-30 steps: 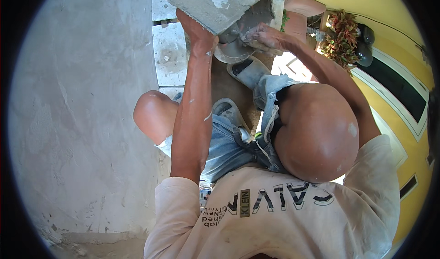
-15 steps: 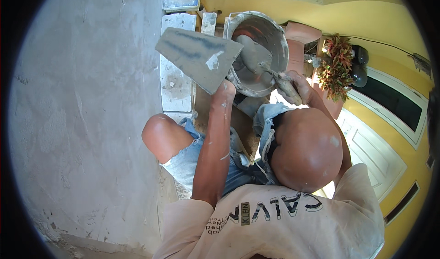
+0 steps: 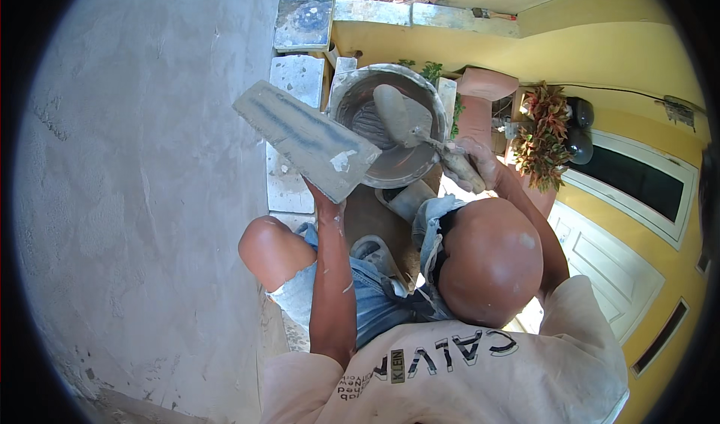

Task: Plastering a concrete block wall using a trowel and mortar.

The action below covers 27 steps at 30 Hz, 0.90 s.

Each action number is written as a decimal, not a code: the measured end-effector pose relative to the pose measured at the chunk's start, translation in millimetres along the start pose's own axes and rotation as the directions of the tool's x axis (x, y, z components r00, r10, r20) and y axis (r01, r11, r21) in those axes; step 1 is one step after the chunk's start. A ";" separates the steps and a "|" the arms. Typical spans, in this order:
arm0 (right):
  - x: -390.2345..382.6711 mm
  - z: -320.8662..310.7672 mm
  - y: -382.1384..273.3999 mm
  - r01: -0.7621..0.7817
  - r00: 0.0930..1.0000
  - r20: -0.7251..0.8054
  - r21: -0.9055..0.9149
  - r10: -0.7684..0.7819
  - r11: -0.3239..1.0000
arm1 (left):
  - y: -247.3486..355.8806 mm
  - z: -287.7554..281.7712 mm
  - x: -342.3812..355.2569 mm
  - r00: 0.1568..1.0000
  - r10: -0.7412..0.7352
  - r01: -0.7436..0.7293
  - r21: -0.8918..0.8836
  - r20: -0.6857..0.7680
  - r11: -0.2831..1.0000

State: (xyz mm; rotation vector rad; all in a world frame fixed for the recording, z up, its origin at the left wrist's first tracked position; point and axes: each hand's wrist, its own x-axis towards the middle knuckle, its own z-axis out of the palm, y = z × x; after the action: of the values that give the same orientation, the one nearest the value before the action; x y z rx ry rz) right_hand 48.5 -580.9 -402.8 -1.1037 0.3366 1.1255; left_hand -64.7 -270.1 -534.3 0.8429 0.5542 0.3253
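The right hand (image 3: pixel 484 161) has its fingers wrapped round the handle of a trowel (image 3: pixel 401 120). The trowel's round end points away from those fingers, to their left, over a bucket (image 3: pixel 405 176). Some wet grey mix (image 3: pixel 367 124) with wavy lines in it sits in the bucket, left of the right fingers. I cannot tell if the trowel touches the mix.

The left hand (image 3: pixel 324 202) is under the near edge of a flat grey board (image 3: pixel 304 139). The board hides the left fingers, so I cannot tell if they are apart or closed. It looks as if they hold it up from below. One corner of the board covers a bit of the bucket's rim, to the right of the left hand.

A second ago, the board covers much more of the bucket, and the right fingers are close to its edge. Now the board and trowel are apart. To me, that means the trowel has more room over the mix.

Left of the left hand is a wide grey surface (image 3: pixel 150 199).
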 end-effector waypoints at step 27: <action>18.7 108.0 -91.3 0.421 0.140 0.423 -0.844 -0.895 -0.333 | 49.4 100.8 -11.4 0.871 -0.266 0.471 -0.551 0.413 0.689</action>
State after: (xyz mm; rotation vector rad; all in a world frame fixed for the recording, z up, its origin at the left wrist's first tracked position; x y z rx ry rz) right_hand 102.9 -480.7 -317.0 -2.1374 -0.8670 -0.4789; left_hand -18.2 -306.1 -438.1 0.0852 0.2766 -0.0133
